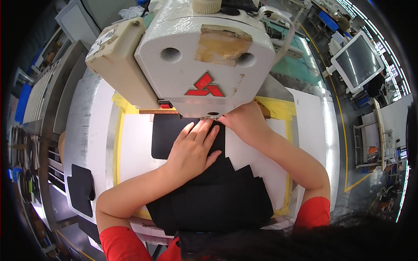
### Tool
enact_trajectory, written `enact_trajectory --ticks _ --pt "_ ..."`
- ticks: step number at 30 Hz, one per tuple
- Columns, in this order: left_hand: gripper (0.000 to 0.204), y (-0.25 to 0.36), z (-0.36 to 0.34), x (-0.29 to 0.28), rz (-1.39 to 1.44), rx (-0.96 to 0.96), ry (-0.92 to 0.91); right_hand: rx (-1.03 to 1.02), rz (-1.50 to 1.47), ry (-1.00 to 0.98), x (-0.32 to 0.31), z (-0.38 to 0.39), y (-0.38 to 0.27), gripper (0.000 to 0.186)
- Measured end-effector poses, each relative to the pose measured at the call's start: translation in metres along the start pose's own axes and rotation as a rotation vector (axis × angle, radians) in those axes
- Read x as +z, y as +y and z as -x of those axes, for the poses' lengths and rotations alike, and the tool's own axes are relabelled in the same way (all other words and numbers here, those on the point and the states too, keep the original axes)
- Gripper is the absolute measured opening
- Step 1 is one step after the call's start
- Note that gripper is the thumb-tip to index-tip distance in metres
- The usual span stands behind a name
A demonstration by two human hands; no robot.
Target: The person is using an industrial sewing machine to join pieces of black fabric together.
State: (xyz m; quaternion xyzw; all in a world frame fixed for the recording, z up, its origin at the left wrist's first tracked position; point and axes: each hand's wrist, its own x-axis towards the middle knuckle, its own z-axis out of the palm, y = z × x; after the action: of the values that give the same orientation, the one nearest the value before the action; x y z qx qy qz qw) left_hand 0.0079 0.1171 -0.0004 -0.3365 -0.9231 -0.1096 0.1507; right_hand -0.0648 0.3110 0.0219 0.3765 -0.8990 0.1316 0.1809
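Note:
My left hand [191, 150] lies flat on a black fabric panel [165, 137], fingers stretched toward the needle area of a white sewing machine head [170, 78] with a red emblem. My right hand [239, 122] is curled at the right side of that area, its fingertips mostly hidden beside the machine's lower edge. A stack of black pieces [217, 200] with stepped edges extends below my left hand on a white work board [130, 148] bordered by yellow tape.
Another dark piece [79, 189] lies on the table's left. A cream box [114, 65] is fixed to the machine. Shelving [24, 165] stands at the far left. A monitor [355, 58], a person in the background [344, 22] and a workbench [370, 143] are to the right.

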Motion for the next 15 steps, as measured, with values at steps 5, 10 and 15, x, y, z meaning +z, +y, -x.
enact_trajectory --ticks 5,10,15 --pt "0.055 0.002 -0.002 -0.002 0.024 -0.006 0.012 -0.1 -0.086 0.071 0.0 -0.013 0.009 0.012" --pt "0.053 0.001 -0.002 0.0 0.03 0.025 -0.004 -0.079 -0.086 0.026 0.004 -0.015 0.005 0.006" --pt "0.052 0.004 -0.002 0.001 0.047 0.008 -0.005 -0.047 -0.065 0.109 0.014 -0.009 0.004 0.003"
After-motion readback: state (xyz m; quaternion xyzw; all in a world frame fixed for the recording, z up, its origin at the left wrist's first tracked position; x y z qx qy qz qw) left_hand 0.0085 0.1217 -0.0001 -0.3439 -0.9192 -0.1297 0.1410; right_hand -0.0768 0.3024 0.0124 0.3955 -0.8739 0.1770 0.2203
